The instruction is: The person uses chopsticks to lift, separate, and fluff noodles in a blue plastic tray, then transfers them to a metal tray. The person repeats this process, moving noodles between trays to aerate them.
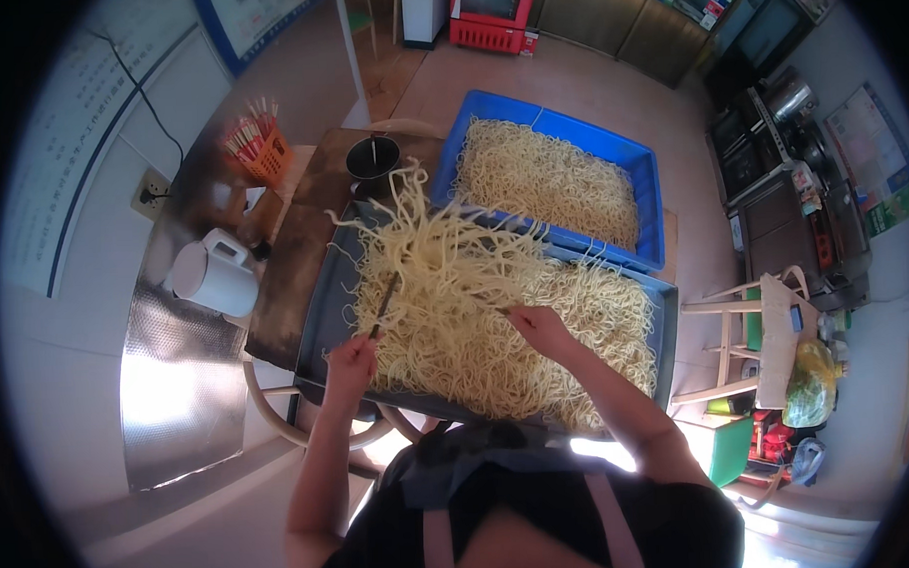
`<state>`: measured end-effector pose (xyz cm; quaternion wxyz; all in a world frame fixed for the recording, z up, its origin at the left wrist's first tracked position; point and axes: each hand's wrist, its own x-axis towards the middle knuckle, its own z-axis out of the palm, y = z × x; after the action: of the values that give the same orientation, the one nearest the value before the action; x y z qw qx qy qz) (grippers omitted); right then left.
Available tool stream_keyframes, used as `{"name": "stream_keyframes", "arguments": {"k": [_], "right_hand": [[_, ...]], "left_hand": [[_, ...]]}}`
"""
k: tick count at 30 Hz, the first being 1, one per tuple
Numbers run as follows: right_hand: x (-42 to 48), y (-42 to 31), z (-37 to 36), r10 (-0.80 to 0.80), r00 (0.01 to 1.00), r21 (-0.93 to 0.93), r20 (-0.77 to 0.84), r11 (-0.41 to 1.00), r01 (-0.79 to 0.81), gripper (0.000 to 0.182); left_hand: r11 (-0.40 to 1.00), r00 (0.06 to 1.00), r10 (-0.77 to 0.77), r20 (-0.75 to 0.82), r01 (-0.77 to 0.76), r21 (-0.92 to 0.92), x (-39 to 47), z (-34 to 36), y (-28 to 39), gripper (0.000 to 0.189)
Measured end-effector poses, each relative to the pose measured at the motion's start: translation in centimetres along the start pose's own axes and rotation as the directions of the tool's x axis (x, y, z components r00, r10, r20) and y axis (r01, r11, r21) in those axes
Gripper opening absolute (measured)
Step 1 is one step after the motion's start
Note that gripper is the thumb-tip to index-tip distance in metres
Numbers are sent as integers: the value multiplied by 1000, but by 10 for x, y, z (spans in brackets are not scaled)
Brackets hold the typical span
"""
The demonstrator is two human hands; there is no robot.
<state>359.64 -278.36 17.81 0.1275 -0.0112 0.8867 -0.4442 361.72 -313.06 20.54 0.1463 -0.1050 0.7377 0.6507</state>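
A heap of pale noodles [495,358] fills a wide dark metal tray [328,311]. My left hand [354,365], at the tray's near left, grips a dark stick [385,304] whose far end runs into the noodles. My right hand [542,330] is closed over the middle of the heap, on a thin stick [503,311] that shows only a short tip. Between and beyond both hands a loose bunch of noodles [430,240] is lifted above the rest, its strands spread and somewhat blurred. What the sticks do inside the bunch is hidden.
Beyond the tray stands a blue plastic crate [651,202] holding more noodles. A black pot [373,160], an orange basket of wrapped chopsticks [270,157] and a white kettle [218,276] are to the left. Wooden stools [726,331] stand at right.
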Motion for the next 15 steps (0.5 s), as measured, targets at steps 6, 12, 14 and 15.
{"name": "stream_keyframes", "arguments": {"k": [6,12,14,15], "right_hand": [[20,-64,-23,-62,996,129,-62,989,69,26],[35,-26,-38,-148,989,-432,-20,893,125,25],[17,35,-64,88,992,-722,92,692,5,23],[2,38,-82,211,970,-692,120,718,-70,25]], "left_hand": [[986,997,-78,21,80,-149,3,9,58,24],[978,999,-34,22,29,209,31,-34,12,22],[639,998,67,17,-55,767,19,-82,-60,19],[636,999,19,-32,13,771,-2,-94,-61,17]]}}
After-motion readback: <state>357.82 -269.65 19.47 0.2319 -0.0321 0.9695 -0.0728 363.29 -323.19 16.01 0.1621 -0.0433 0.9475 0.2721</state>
